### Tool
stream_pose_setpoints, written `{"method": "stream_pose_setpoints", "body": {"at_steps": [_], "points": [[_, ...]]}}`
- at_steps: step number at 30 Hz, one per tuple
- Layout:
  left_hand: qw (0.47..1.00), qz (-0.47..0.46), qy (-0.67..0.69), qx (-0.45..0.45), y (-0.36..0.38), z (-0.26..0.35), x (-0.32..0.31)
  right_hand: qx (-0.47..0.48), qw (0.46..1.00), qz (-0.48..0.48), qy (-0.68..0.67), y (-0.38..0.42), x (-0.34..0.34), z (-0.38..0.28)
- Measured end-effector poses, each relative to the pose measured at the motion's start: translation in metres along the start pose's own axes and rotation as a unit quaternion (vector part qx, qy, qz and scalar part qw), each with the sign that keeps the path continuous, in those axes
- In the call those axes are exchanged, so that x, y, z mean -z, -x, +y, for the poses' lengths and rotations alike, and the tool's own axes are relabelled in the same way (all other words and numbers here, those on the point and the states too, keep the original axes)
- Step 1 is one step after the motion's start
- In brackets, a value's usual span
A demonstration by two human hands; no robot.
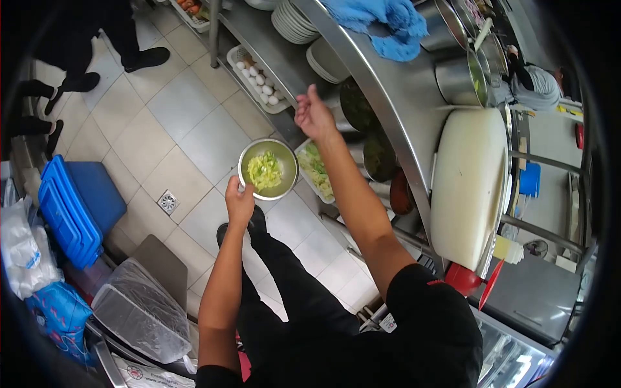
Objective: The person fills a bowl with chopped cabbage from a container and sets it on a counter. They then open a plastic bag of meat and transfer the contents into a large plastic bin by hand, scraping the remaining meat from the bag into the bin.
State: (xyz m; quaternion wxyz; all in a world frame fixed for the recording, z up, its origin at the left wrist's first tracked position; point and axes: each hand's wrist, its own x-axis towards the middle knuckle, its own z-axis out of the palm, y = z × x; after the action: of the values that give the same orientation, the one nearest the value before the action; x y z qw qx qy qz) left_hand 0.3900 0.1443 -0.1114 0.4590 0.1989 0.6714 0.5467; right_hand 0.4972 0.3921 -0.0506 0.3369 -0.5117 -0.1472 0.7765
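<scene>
My left hand [239,202] grips the near rim of a metal bowl [289,167], held above the floor in front of my legs. Chopped pale-green leafy vegetable [264,171] lies in the bowl. My right hand [315,115] is raised beside the lower shelf, its fingers apart and nothing seen in it. Below my right forearm, partly covered by it, a white container [304,150] holds more cut greens [316,169]. Dark round pots [378,155] stand on the shelf just past that forearm.
A white basket of eggs [262,84] and stacked plates [294,22] sit on shelves ahead. The steel counter edge [381,97] curves along my right, with a blue cloth [388,26] and metal pots [456,81]. A blue bin [77,207] stands left. Other people's shoes [147,59] show upper left.
</scene>
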Motion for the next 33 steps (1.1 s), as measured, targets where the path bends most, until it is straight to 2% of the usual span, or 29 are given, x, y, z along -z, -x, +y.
{"method": "stream_pose_setpoints", "body": {"at_steps": [3, 4, 6, 10, 12, 13, 14, 16, 18, 20, 21, 24, 25, 26, 28, 31, 33], "points": [[0.998, 0.034, 0.031, 0.045, 0.016, -0.009, 0.027, -0.038, 0.994, 0.063, -0.077, -0.09, 0.012, -0.02], [0.998, 0.038, 0.026, 0.052, 0.022, -0.018, 0.039, -0.042, 0.995, 0.054, -0.073, -0.099, 0.004, -0.028], [0.99, 0.055, 0.038, 0.126, 0.04, -0.01, 0.058, -0.03, 0.98, 0.153, -0.128, -0.111, -0.01, -0.045], [0.979, 0.106, 0.088, 0.152, 0.069, -0.025, 0.091, -0.031, 0.976, 0.186, -0.108, -0.157, 0.008, -0.057], [0.978, 0.107, 0.084, 0.161, 0.083, -0.032, 0.106, 0.036, 0.973, 0.223, -0.055, -0.162, 0.01, -0.064], [0.977, 0.109, 0.086, 0.163, 0.091, -0.035, 0.111, 0.019, 0.979, 0.198, -0.05, -0.163, 0.015, -0.072], [0.976, 0.109, 0.088, 0.168, 0.099, -0.038, 0.117, 0.019, 0.979, 0.199, -0.048, -0.157, 0.012, -0.073], [0.975, 0.106, 0.093, 0.169, 0.105, -0.039, 0.122, -0.047, 0.971, 0.223, -0.069, -0.153, 0.005, -0.083], [0.976, 0.11, 0.086, 0.169, 0.11, -0.039, 0.122, -0.043, 0.968, 0.233, -0.081, -0.159, 0.003, -0.083], [0.971, 0.105, 0.118, 0.182, 0.115, -0.035, 0.122, -0.014, 0.982, 0.18, -0.054, -0.168, 0.011, -0.081], [0.968, 0.108, 0.12, 0.191, 0.116, -0.035, 0.121, 0.033, 0.989, 0.142, 0.03, -0.162, 0.013, -0.079], [0.969, 0.098, 0.128, 0.186, 0.119, -0.027, 0.12, 0.019, 0.981, 0.194, -0.022, -0.138, -0.005, -0.085], [0.967, 0.101, 0.136, 0.191, 0.118, -0.023, 0.117, 0.051, 0.987, 0.152, 0.006, -0.128, -0.005, -0.083], [0.967, 0.099, 0.14, 0.188, 0.116, -0.024, 0.116, 0.055, 0.987, 0.151, 0.007, -0.126, -0.008, -0.084], [0.967, 0.094, 0.146, 0.187, 0.115, -0.027, 0.115, 0.059, 0.98, 0.19, -0.019, -0.127, -0.017, -0.083], [0.97, 0.084, 0.137, 0.181, 0.113, -0.034, 0.117, 0.034, 0.982, 0.179, -0.04, -0.235, 0.055, -0.077], [0.969, 0.095, 0.134, 0.184, 0.113, -0.033, 0.119, 0.052, 0.982, 0.181, -0.036, -0.167, 0.005, -0.08]]}}
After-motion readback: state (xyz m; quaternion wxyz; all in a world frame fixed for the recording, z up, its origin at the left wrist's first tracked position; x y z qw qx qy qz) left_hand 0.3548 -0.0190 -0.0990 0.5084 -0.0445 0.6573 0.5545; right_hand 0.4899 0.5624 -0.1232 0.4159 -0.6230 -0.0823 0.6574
